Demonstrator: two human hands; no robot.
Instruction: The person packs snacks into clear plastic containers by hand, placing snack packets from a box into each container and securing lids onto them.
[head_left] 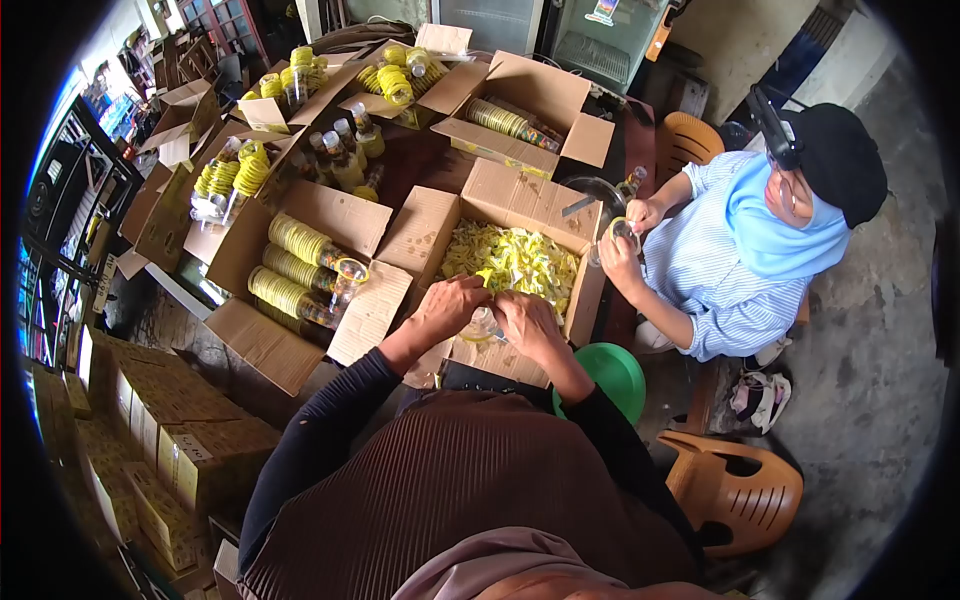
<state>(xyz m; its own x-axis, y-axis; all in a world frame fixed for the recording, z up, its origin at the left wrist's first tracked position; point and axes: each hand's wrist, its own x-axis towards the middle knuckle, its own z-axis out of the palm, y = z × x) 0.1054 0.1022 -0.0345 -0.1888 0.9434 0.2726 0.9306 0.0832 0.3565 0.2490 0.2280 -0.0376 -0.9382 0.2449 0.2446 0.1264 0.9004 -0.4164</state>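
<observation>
Both of my hands are close together over the near edge of an open cardboard box [592, 310] full of yellow and white wrapper pieces [520, 258]. My left hand [452, 305] has its fingers pinched on a small yellow piece [485, 275]. Beside it, my right hand [527, 322] has bent fingers at the rim of a clear, round plastic item [481, 324], which sits between and below the hands. How the fingertips meet the clear item is partly hidden.
Left stands an open box [285, 365] with stacks of yellow-ringed containers [298, 238]. More open boxes [540, 85] and bottles [345, 150] are behind. A green basin [612, 382] is at my right. A co-worker [730, 240] sits at the right, holding a clear container. An orange chair [745, 495] stands lower right.
</observation>
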